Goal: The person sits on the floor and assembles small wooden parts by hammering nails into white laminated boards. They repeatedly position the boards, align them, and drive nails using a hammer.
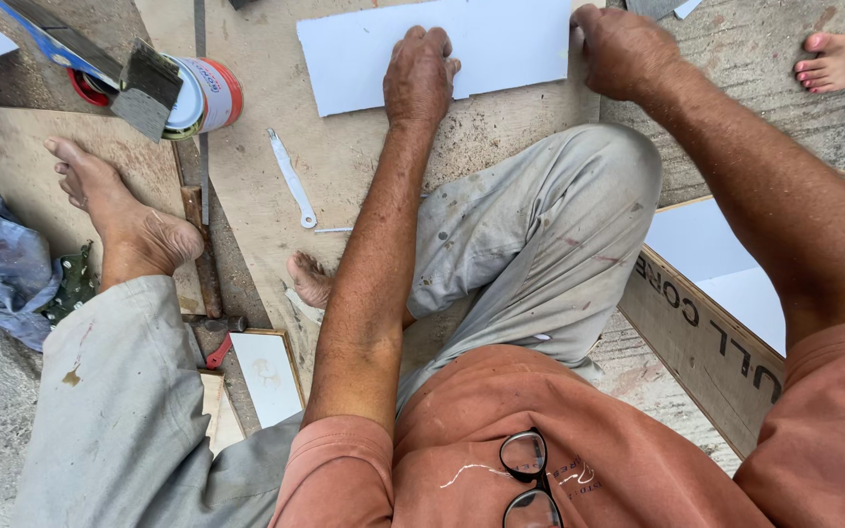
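Fingers of the left hand [421,73] are curled tog. and pressed knuckles-down on the white sheet [501,44], near its middle. Right hand [623,49] is closed in a loose fist at the sheet's right edge, fingers bent over that edge; whether the edge is actually pinched can't be told. Sheet is laid flat on a plywood board [266,147] on the floor, just ahead of the bent knee.

To the left, a small metal wrench [291,178] is seen on the board, well apart from the hands. Further left, an open can [209,95] is lying w/ a flat brush [144,88] resting across its mouth. Glasses [526,479] are hung at the shirt collar. Another person's bare foot [843,59] is seen top right.
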